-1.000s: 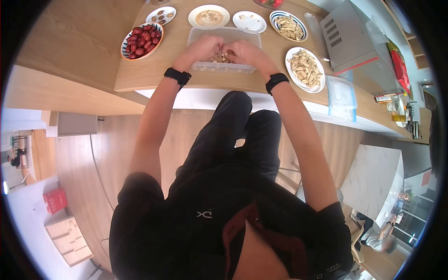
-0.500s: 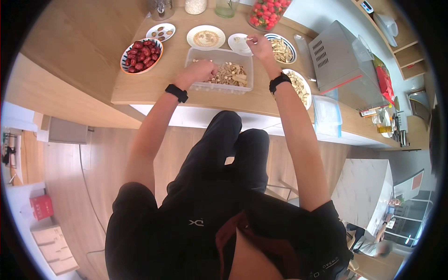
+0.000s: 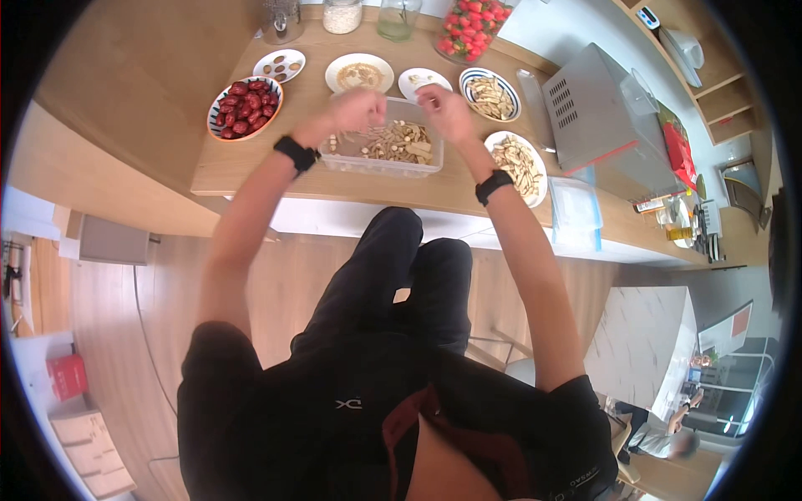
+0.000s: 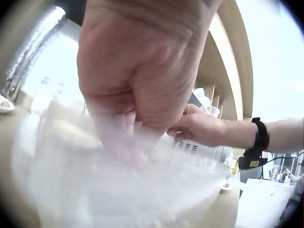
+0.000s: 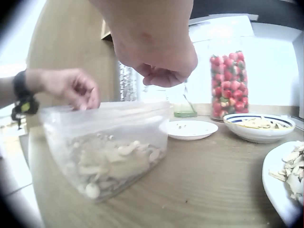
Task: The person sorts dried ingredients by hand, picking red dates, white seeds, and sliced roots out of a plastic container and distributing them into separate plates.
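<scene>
Right hand moved nearer tub, long axis running left-right

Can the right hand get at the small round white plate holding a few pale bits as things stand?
Probably yes: the right hand is raised close to the small round white plate, with nothing visible between them; the clear rectangular plastic box stands alongside, leaving it open from above.
</scene>
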Demonstrator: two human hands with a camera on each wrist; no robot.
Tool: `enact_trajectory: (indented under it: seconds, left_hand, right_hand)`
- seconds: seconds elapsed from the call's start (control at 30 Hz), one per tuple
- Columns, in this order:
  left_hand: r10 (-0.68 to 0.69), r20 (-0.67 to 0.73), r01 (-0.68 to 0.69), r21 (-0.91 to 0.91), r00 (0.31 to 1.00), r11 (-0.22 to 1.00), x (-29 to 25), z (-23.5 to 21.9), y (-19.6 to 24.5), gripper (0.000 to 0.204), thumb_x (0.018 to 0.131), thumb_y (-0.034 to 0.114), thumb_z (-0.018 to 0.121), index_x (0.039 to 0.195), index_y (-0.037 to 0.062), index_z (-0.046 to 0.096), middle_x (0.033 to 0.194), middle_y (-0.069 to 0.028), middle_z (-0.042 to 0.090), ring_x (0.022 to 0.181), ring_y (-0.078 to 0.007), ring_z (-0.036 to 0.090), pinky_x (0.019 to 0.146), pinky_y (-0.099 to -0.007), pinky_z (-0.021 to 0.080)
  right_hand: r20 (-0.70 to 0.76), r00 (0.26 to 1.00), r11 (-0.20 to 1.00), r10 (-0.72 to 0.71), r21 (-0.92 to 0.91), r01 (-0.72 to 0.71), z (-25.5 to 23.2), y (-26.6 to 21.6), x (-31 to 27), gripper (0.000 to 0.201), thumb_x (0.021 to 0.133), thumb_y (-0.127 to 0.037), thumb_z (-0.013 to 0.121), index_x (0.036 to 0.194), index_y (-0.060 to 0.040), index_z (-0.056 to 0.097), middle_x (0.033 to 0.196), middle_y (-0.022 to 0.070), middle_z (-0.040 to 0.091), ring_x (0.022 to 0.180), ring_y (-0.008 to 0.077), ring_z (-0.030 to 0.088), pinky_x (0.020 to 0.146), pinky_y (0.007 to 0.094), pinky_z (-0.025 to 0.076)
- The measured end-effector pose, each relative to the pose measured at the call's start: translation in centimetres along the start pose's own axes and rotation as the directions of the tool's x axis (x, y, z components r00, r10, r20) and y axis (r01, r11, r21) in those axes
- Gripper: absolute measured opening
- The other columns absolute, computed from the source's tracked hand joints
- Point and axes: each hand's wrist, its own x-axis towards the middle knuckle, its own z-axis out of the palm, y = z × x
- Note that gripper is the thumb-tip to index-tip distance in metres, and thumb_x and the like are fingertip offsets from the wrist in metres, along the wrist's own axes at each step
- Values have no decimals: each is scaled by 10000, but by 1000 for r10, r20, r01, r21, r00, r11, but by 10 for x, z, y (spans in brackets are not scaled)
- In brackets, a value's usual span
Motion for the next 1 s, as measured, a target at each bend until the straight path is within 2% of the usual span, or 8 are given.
enact_trajectory:
  seconds: [0.07, 0.17, 0.4, 0.53, 0.6, 0.77, 0.83, 1.0]
  left_hand:
    - [184, 25, -186, 77, 983, 980, 32, -25, -1, 74, 806, 98, 656, 822, 28, 638, 711, -109, 661, 607, -228, 626, 572, -352, 483]
    - [149, 144, -171, 161, 978, 972, 90, -47, 14, 55, 842, 66, 609, 850, 17, 632, 725, -83, 664, 614, -138, 621, 542, -327, 474]
    - [-168, 206, 200, -148, 964, 969, 177, 9, -32, 146, 870, -4, 540, 957, 2, 657, 827, -94, 681, 725, -167, 679, 645, -314, 575]
    - [-254, 143, 264, -59, 957, 963, 161, 31, -38, 243, 875, 3, 532, 1107, 21, 603, 847, -101, 666, 728, -180, 662, 650, -323, 552]
    - [186, 18, -187, 96, 982, 978, 148, 32, -47, 235, 880, 30, 545, 1108, 20, 601, 855, -100, 658, 726, -178, 645, 687, -320, 538]
    - [106, 171, -90, -94, 980, 991, 48, 3, 15, 110, 837, 67, 617, 941, 35, 627, 777, -70, 643, 703, -171, 628, 635, -327, 495]
    - [71, 388, -206, 317, 919, 926, 22, 9, 4, 108, 770, 91, 683, 818, 40, 602, 699, -77, 612, 662, -198, 610, 595, -350, 462]
    - [-18, 378, -110, 313, 926, 943, -3, 48, -33, 164, 675, 58, 718, 776, 38, 590, 681, -119, 597, 640, -267, 587, 597, -385, 453]
  right_hand:
    - [22, 998, 997, -65, -37, 66, 9, -18, -16, 163, 875, -141, 609, 1012, -93, 683, 899, 126, 713, 772, 256, 695, 706, 356, 542]
    - [221, 970, 992, -100, -56, 115, 24, -23, -28, 157, 859, -155, 596, 980, -116, 688, 921, 141, 697, 854, 337, 670, 744, 423, 533]
    - [406, 914, 948, -23, -281, 148, 34, -18, -30, 147, 859, -188, 571, 938, -137, 684, 931, 113, 700, 880, 338, 666, 758, 461, 531]
    - [386, 922, 957, -23, -259, 132, 35, -15, -33, 162, 843, -205, 591, 955, -149, 694, 941, 116, 700, 885, 334, 665, 767, 465, 531]
    - [392, 920, 956, -26, -259, 137, 37, -16, -33, 165, 841, -212, 597, 958, -152, 696, 936, 116, 701, 878, 332, 666, 764, 465, 533]
    - [428, 903, 956, -30, -250, 151, 39, -12, -33, 167, 825, -209, 635, 968, -144, 691, 873, 99, 697, 844, 310, 669, 733, 439, 529]
    - [485, 874, 922, 24, -350, 168, 37, -14, -32, 178, 820, -213, 645, 977, -145, 692, 889, 86, 698, 863, 298, 670, 753, 435, 532]
    - [515, 857, 901, 18, -379, 209, 38, -17, -31, 167, 807, -204, 649, 956, -150, 698, 924, 79, 700, 892, 296, 666, 773, 442, 532]
